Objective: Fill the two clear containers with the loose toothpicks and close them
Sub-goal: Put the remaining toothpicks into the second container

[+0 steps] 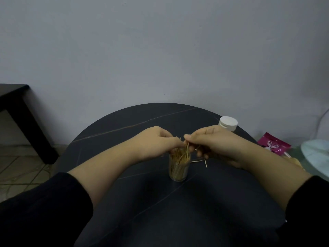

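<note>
A clear container stands upright and lidless in the middle of the round dark table, packed with toothpicks that stick out of its mouth. My left hand is just above and left of that mouth, fingertips pinching the toothpick tops. My right hand comes in from the right and pinches a few toothpicks over the opening. Two loose toothpicks lie on the table right of the container. A second container with a white lid stands behind my right hand, mostly hidden.
A pink packet and a pale round object lie off the table's right side. A dark low table stands at the left by the wall. Tiled floor shows at lower left.
</note>
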